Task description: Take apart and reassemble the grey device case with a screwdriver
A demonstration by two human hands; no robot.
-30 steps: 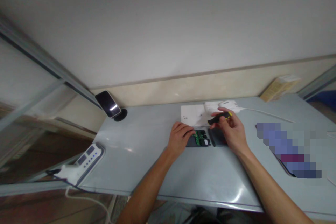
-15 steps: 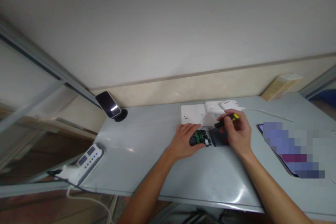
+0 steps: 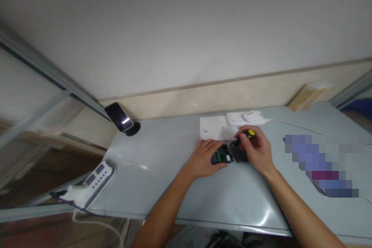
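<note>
The right hand (image 3: 257,150) grips a stubby black-and-yellow screwdriver (image 3: 238,140) angled towards a flat black device with exposed green circuit board (image 3: 223,156) just left of that grip, clasped by the left hand (image 3: 204,159), apparently for screw work, next calling for steady tip alignment.

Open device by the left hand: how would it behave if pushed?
The device would probably slide rather than roll: it looks flat, and the table looks glossy. Likely fragile on top, since its green board lies exposed.
</note>
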